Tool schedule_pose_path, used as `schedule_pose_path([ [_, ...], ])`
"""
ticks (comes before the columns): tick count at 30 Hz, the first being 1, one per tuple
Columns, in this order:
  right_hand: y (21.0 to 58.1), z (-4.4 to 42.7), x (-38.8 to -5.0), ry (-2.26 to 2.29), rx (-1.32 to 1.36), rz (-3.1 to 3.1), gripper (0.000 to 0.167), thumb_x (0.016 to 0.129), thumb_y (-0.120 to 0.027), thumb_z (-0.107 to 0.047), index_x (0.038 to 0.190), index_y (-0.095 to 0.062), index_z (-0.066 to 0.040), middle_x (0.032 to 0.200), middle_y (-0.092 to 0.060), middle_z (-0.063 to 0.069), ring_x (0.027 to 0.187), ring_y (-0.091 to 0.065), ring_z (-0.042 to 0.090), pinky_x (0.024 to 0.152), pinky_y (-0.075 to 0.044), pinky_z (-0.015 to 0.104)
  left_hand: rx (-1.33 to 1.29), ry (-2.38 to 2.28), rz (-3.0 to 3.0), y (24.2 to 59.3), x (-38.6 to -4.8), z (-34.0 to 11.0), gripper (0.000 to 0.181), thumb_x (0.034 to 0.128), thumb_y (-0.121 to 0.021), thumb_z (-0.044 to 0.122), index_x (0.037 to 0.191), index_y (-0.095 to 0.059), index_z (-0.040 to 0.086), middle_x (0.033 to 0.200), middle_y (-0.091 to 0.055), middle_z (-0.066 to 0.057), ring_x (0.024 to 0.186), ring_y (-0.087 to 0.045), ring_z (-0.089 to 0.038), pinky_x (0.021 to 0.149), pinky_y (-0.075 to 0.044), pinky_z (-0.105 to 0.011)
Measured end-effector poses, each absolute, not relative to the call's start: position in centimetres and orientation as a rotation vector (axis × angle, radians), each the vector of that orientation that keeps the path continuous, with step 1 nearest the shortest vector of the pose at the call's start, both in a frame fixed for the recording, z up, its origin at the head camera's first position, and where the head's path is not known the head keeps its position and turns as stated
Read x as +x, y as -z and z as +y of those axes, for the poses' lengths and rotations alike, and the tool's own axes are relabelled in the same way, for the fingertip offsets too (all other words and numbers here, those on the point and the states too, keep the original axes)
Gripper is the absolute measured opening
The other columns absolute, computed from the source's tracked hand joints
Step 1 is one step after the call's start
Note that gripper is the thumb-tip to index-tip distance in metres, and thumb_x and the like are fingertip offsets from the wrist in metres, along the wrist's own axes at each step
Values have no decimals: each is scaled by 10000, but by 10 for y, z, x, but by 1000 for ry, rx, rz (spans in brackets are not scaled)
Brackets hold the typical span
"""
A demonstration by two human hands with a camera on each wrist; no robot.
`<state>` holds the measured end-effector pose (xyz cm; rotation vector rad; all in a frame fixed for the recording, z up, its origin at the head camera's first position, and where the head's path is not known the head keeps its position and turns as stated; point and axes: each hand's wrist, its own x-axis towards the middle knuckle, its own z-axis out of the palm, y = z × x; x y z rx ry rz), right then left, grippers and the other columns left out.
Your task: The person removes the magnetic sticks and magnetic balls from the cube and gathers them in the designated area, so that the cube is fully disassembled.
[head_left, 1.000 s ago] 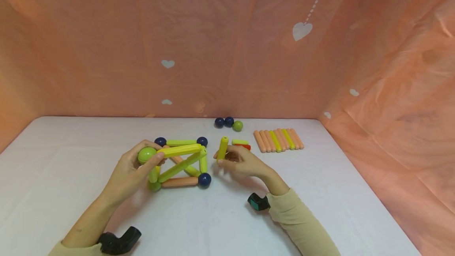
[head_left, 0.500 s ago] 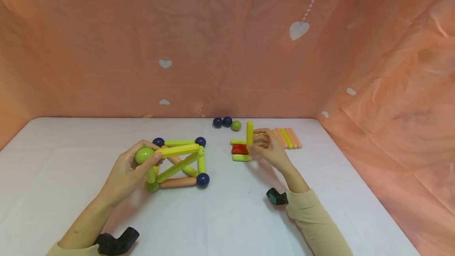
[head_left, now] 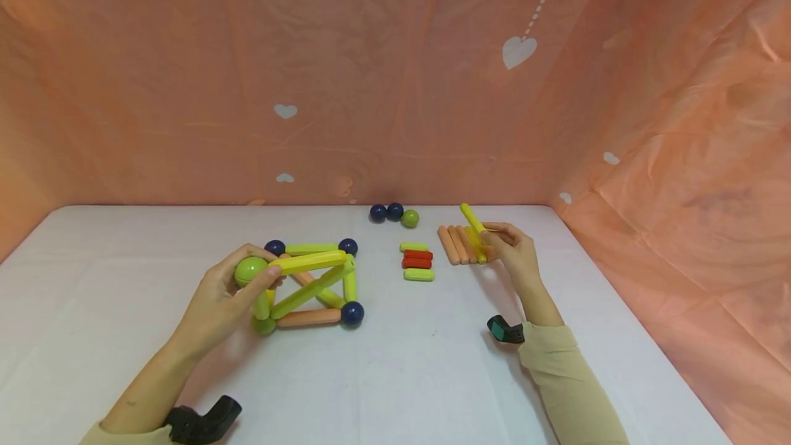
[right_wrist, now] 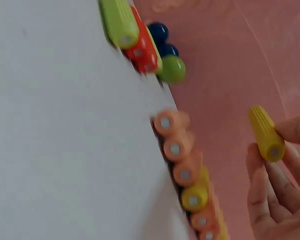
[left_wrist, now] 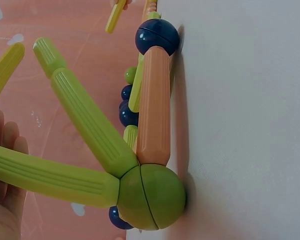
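Observation:
In the head view my left hand (head_left: 216,301) grips a green ball (head_left: 250,271) at the raised corner of a frame of rods and balls; a yellow rod (head_left: 312,261) runs right from it. The frame's base has navy balls (head_left: 352,314), an orange rod (head_left: 310,318) and a lower green ball (left_wrist: 152,197), which the left wrist view shows close. My right hand (head_left: 516,256) pinches a loose yellow rod (head_left: 472,216) between thumb and fingers, above the row of orange and yellow rods (head_left: 448,246). In the right wrist view that yellow rod (right_wrist: 266,134) is clear of the row.
Two short red rods (head_left: 417,259) lie between short green rods (head_left: 419,275) at mid-table. Behind them sit two navy balls and a green ball (head_left: 410,218). A pink curtain (head_left: 395,88) hangs along the table's back edge.
My right hand has moved right with the yellow rod, from beside the frame, past the short rods, to the row, and the rod now tilts. My left hand stays at the green ball.

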<state>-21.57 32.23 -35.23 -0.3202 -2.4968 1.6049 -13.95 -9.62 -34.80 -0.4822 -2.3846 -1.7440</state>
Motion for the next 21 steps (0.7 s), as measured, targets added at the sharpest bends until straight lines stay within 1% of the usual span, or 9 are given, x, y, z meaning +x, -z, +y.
schedule_pose_path([
  [2, 353, 330, -217, -1610, -395, -2481, 419, 930, -617, -297, 1275, -585, -62, 987, -657, -66, 906, -602, 100, 781, -496, 212, -476, 1741, -2390, 348, -139, -96, 141, 967, -565, 117, 1077, -568, 29, 887, -642, 6, 832, -612, -77, 693, -510, -171],
  [7, 355, 348, -221, -1618, -520, -2453, 460, 929, -610, -339, 1308, -563, -83, 984, -625, -103, 857, -577, 74, 762, -494, 202, -472, 1739, -2388, 348, -139, -96, 138, 967, -565, 116, 1075, -569, 30, 886, -639, 12, 826, -605, -69, 688, -508, -171],
  [12, 358, 360, -226, -1614, -631, -2404, 455, 941, -597, -316, 1331, -547, -87, 1009, -615, -67, 774, -561, 53, 689, -498, 163, -486, 1737, -2370, 348, -139, -97, 134, 966, -562, 102, 1077, -570, 27, 882, -631, 31, 826, -605, -51, 697, -508, -168],
  [14, 359, 363, -227, -1584, -679, -2376, 438, 941, -597, -295, 1322, -559, -81, 967, -618, -82, 743, -554, 32, 656, -489, 148, -491, 1744, -2362, 348, -139, -97, 135, 966, -560, 98, 1079, -567, 25, 878, -631, 38, 824, -607, -47, 699, -511, -167],
  [18, 364, 370, -230, -1553, -787, -2275, 401, 928, -609, -235, 1288, -591, -60, 803, -589, -142, 642, -541, -2, 595, -465, 140, -500, 1771, -2349, 348, -139, -97, 134, 966, -557, 89, 1080, -563, 18, 879, -637, 27, 822, -611, -52, 697, -513, -169],
  [21, 367, 375, -233, -1599, -886, -2186, 388, 922, -612, -201, 1285, -593, -66, 790, -544, -147, 609, -527, -12, 598, -445, 147, -504, 1778, -2345, 349, -139, -96, 132, 966, -556, 87, 1078, -563, 16, 888, -642, 22, 836, -616, -43, 707, -515, -169],
])
